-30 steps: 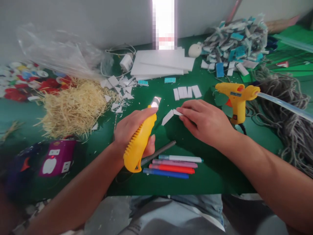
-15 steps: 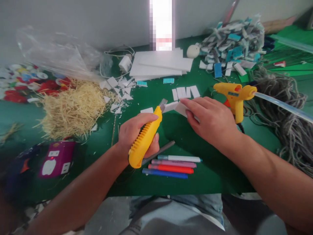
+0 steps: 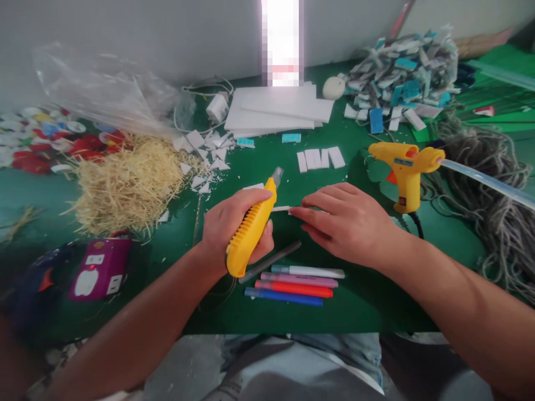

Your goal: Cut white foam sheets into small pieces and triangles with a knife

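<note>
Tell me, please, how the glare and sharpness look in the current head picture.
Head view: the bright strip at top centre is blown out, its edges blocky; head view: the colourful pieces at far left look smeared, the lower-left corner dim and soft; head view: the yellow cutter in the left hand looks clearer.

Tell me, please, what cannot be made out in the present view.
All in the head view:
- Some fingers of the left hand: hidden by the yellow cutter.
- How far the thin white strip runs: part is covered by the right hand.
- Glue stick: outer end cut off by the right edge.
- Lettering on the pink marker: too small and blurred.
</note>
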Tool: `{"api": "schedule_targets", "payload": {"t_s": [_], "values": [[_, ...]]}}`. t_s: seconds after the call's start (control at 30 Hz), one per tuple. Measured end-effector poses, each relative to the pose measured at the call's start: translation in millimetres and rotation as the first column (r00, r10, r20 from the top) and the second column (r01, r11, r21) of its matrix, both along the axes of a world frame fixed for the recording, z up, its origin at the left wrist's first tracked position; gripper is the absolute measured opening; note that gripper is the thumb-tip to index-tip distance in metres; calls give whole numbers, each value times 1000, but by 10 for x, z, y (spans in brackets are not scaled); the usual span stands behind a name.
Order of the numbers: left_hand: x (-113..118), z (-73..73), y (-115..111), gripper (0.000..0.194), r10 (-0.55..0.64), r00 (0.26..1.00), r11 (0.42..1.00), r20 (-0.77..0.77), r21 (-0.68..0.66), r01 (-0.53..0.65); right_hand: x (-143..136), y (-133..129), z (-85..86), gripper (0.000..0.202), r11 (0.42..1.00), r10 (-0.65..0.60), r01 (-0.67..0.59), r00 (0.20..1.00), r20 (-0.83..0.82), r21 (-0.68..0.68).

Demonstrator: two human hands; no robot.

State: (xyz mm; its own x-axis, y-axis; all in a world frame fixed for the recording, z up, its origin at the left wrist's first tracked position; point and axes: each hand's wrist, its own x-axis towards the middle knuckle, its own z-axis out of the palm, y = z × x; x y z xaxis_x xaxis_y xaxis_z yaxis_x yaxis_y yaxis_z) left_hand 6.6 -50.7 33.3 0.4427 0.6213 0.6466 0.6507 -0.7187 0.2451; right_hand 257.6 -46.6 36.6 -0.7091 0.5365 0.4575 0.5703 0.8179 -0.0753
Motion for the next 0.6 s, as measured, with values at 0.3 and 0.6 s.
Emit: {"api": "schedule_targets", "payload": {"t_s": [0.3, 0.6], "values": [[13, -50, 65, 41, -27, 999, 996, -27, 82, 29, 6, -13, -8, 37, 979, -54, 71, 994, 97, -189], [13, -98, 65, 40, -44, 998, 997, -41, 55, 47, -8, 101, -135, 26, 925, -222, 262, 960, 169, -275]]}}
